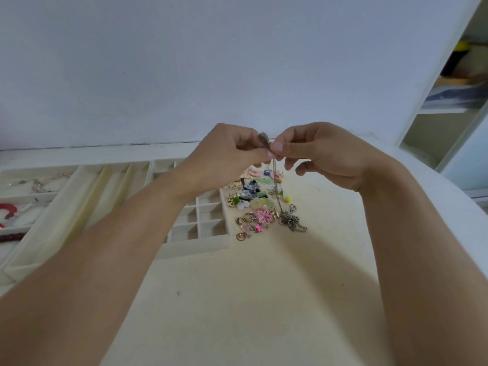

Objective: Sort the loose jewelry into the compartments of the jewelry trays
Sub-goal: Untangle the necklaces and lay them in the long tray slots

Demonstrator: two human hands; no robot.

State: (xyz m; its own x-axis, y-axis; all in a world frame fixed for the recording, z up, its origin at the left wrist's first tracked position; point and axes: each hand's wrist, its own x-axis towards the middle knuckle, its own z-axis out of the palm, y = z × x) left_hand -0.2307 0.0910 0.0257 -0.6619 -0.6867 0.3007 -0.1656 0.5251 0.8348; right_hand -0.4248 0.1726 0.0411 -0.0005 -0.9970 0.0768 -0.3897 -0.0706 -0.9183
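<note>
Hands (232,149) (322,154) pinch chain (277,191), seemingly, above table (264,286) edge-side pile (258,207).

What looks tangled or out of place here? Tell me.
The chain pinched between the left hand and right hand hangs down to a knotted clump resting on the table, beside the loose earring pile. The small-grid tray next to it looks unfilled.
</note>
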